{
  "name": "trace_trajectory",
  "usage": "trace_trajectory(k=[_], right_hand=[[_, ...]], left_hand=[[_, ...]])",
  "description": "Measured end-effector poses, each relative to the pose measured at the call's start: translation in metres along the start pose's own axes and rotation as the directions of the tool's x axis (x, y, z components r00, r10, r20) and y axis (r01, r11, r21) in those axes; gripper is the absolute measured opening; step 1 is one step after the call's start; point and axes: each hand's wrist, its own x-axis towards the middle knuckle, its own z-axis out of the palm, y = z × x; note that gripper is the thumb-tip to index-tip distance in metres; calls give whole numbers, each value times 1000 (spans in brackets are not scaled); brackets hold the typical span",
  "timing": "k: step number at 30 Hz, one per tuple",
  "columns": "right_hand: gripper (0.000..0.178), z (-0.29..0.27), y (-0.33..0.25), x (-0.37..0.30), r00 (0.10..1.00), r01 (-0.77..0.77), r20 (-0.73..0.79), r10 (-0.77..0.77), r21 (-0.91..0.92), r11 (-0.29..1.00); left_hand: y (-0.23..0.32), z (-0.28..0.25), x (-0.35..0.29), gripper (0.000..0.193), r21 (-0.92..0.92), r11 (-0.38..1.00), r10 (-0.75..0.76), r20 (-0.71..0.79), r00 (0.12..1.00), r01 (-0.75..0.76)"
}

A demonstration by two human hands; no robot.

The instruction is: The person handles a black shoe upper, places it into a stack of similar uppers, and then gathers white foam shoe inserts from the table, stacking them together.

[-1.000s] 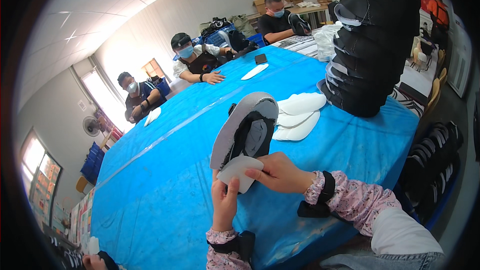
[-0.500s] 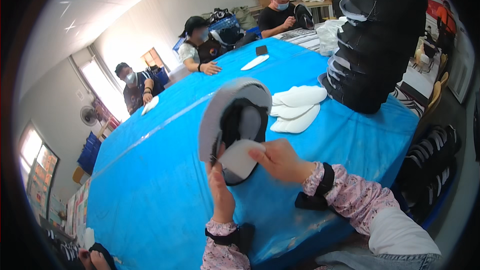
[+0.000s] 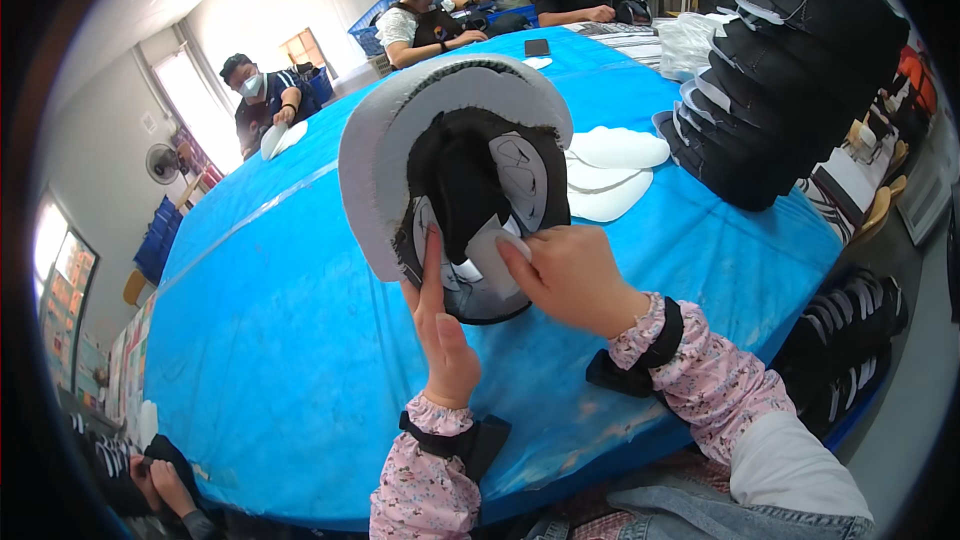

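In front of me a black and grey shoe upper (image 3: pixel 372 170) is held up, its opening facing me and its broad, curved grey part at the far side. My left hand (image 3: pixel 446 355) grips its near left edge, a finger reaching inside and the thumb apart. Between the thumb and fingers of my right hand (image 3: pixel 582 275) is a white insole (image 3: pixel 492 258), bent and partly inside the opening. Its far end is hidden in the upper. Printed patches line the inner sides. Beyond my right hand lies a pile of white insoles (image 3: pixel 612 202).
A tall stack of black shoe uppers (image 3: pixel 790 110) leans at the right of the blue-covered table (image 3: pixel 270 370). A clear plastic bag (image 3: pixel 690 48) sits behind it. Several people work around the table. Black shoes (image 3: pixel 840 350) fill a rack below right.
The shoe upper has come closer and tipped so more of its inside shows. The insole has gone deeper into the opening with my right hand. My view has shifted slightly.
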Motion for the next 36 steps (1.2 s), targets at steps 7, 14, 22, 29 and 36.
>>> trace_trajectory(k=[7,14,22,29,36], right_hand=[[33,18,10,-10,998,28,54,-26,-46,999],[36,29,9,-9,996,69,55,-65,-75,995],[38,31,14,-12,993,99,73,-91,-115,988],[39,34,15,-13,993,95,84,-85,-117,989],[39,33,14,-15,992,85,100,-72,-137,987]], left_hand=[[-3,0,-4,80,106,991,76,103,992,-87],[-6,-1,-2,78,30,997,65,63,996,-67],[-4,2,-1,76,18,997,75,83,994,-77],[0,1,0,72,55,996,70,100,993,-75],[2,1,0,68,57,995,71,115,991,-78]])
